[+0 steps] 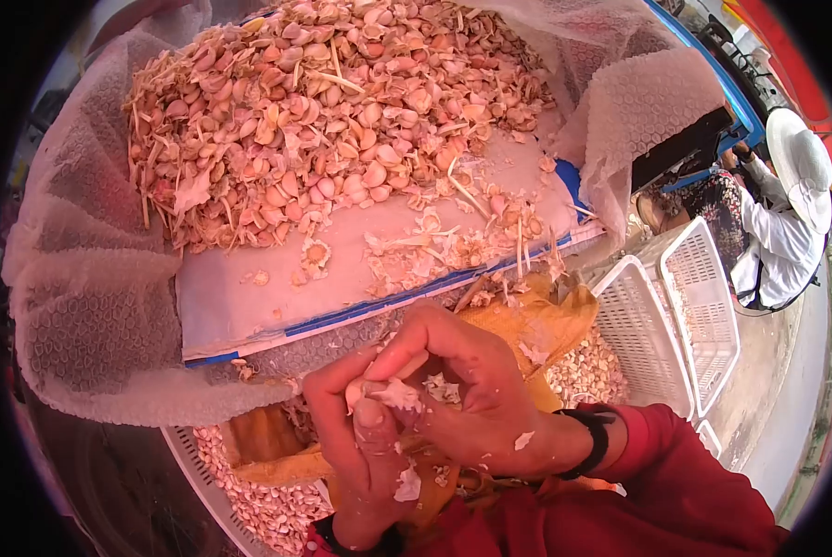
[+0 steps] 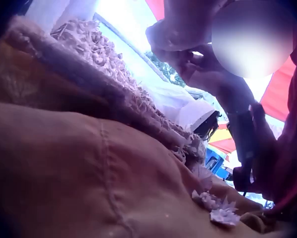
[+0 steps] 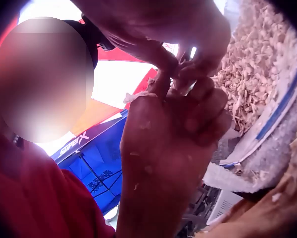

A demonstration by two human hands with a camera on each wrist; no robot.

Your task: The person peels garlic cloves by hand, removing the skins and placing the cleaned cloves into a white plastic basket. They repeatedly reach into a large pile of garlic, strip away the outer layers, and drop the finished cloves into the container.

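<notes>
Both hands meet over the lap in the head view. The left hand pinches a garlic clove between thumb and fingers, with skin flakes stuck to it. Against the same clove, the right hand has its thumb and curled index finger, gripping papery skin. In the right wrist view the fingertips of the left hand and right hand touch; the clove is hard to make out there. Beyond the hands, a large heap of unpeeled cloves lies on a board.
Bubble wrap drapes around the heap. Peeled cloves fill a basket at lower left; more peeled cloves lie right of the hands. White baskets stand at right, near a person in a white hat. Orange cloth lies beneath the board's edge.
</notes>
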